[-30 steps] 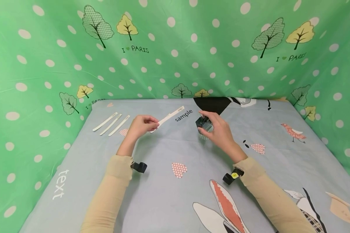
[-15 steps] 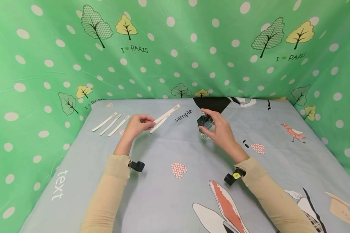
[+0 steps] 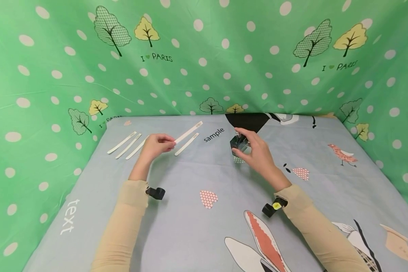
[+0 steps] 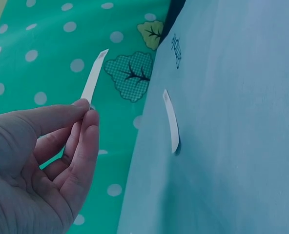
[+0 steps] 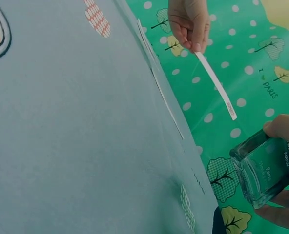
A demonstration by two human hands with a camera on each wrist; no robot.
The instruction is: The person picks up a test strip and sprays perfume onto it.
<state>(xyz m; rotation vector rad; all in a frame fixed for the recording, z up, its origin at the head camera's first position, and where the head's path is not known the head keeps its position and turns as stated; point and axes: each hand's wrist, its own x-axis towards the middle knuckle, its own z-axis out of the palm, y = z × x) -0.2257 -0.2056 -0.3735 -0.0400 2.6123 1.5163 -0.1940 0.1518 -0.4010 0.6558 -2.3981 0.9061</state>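
Left hand (image 3: 157, 146) pinches a strip (image 3: 189, 131), loose strip (image 3: 187, 144) at its three o'clock, and beyond, right hand (image 3: 258, 152) grips the bottle (image 3: 236, 145)!

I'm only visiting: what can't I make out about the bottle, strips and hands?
Bottle, right wrist view: one end hidden by the right grip and picture edge.
Held strip, left wrist view: pinched end hidden by the left grip.
Third strip from the left, head view: far end behind the left grip.
Print on the leftmost strip, head view: too small to read.
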